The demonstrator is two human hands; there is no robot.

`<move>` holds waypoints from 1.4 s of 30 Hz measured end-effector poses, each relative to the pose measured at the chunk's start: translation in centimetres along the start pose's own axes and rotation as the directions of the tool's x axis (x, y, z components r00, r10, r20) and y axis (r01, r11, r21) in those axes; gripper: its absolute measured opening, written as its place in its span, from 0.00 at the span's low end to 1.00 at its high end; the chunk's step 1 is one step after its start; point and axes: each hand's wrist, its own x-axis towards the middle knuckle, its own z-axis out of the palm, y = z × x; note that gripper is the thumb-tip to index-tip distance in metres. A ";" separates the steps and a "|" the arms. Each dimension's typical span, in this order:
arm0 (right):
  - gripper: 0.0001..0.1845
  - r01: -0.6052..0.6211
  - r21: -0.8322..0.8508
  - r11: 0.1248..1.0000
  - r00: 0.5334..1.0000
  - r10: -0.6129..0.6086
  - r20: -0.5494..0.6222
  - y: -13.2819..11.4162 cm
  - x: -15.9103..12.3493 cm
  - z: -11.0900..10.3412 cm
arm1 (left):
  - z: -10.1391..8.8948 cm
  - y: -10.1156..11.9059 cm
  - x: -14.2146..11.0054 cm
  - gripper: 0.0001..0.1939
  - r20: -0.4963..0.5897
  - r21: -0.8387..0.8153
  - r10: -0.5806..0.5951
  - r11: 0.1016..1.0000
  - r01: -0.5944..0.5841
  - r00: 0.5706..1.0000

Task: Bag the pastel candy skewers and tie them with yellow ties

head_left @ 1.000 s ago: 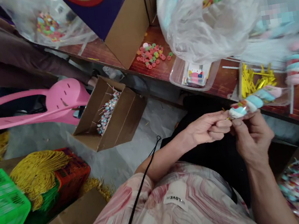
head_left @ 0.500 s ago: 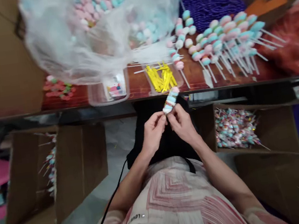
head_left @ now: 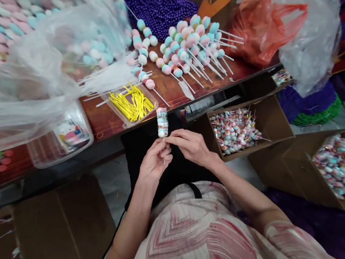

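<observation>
Between my hands stands a marshmallow skewer (head_left: 162,123), its pink, white and blue pieces upright and apparently in a clear wrapper. My left hand (head_left: 155,160) is closed around its stick, just below the lowest piece. My right hand (head_left: 191,146) pinches at the same neck from the other side; whether a tie is in those fingertips is too small to see. Just beyond, a clear tray holds gold twist ties (head_left: 132,103). Unwrapped marshmallow skewers (head_left: 192,42) lie piled on the table (head_left: 106,118), at the right of the tray.
A big clear bag of loose marshmallows (head_left: 44,75) covers the table's left. Purple bead strings (head_left: 154,6) lie behind. A red plastic bag (head_left: 260,25) sits at right. Below the edge, a cardboard box (head_left: 275,120) and another box (head_left: 288,168) hold wrapped skewers.
The view has turned to the right. The skewer has gone from tilted to upright. My right fingers now stretch across its neck, while my left hand is wrapped around the stick.
</observation>
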 end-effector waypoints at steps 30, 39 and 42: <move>0.13 -0.452 0.455 0.767 0.767 0.595 -0.241 -2.8 -1.9 0.8 | 1.2 -3.4 0.7 0.20 0.142 0.376 0.261 0.878 -0.296 0.955; 0.19 -0.484 0.691 0.536 0.614 0.771 -0.168 -0.5 -7.7 1.1 | 3.0 -7.3 3.6 0.08 0.268 0.687 0.352 0.583 -0.434 0.897; 0.22 -0.522 0.736 0.432 0.300 0.900 -0.316 4.1 -8.9 0.1 | 2.7 -6.9 4.3 0.15 0.346 0.754 0.307 0.471 -0.458 0.886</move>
